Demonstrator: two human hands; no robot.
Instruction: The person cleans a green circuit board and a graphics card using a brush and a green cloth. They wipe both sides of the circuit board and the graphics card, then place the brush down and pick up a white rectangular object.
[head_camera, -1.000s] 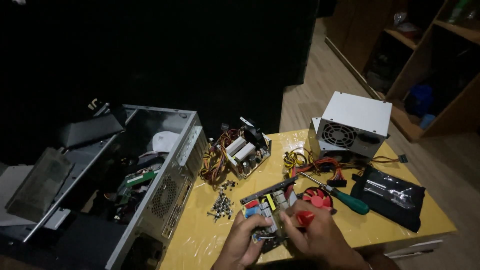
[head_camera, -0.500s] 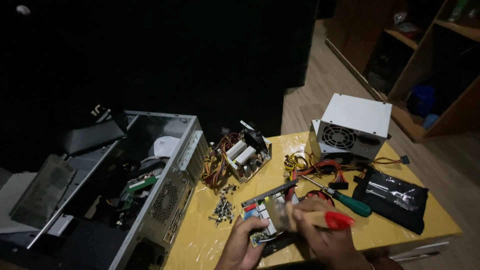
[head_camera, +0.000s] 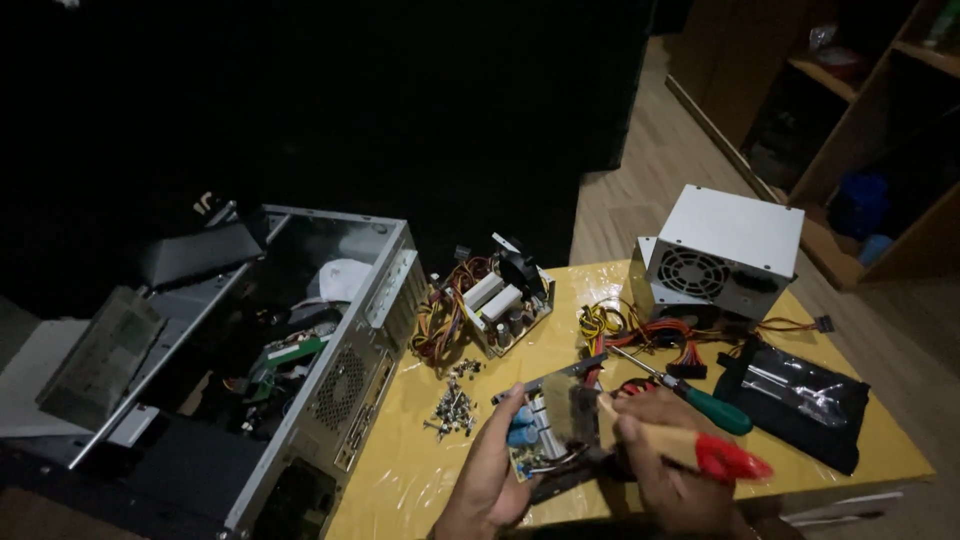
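Green and hard, the little circuit board (head_camera: 535, 440) sits in my left hand (head_camera: 495, 470), low down near the front edge of the yellow table (head_camera: 420, 470). My left fingers curl round its left side and pinch it there, with my thumb on top by the blue round parts (head_camera: 520, 425). My right hand (head_camera: 665, 455) is closed round a paintbrush (head_camera: 680, 445) with a wooden handle and a red end. Its bristles touch the top of the board.

I think the board is light and stiff. It will not bend, but the small parts standing up on it look easy to snap. So I think the safe place to hold is the bare edge, not the tall bits or the thin wires. The brush is light too, and its hairs are soft.

There is only one view, from my head looking down. A green-handled screwdriver (head_camera: 700, 400) lies just past my right hand. A heap of small screws (head_camera: 453, 405) lies near my left hand. Farther back are an open power supply (head_camera: 500, 305) with coloured wires, a grey closed power supply box (head_camera: 720, 250), and a black bag (head_camera: 800, 400). An open computer case (head_camera: 330, 350) stands on the left, beside the table.
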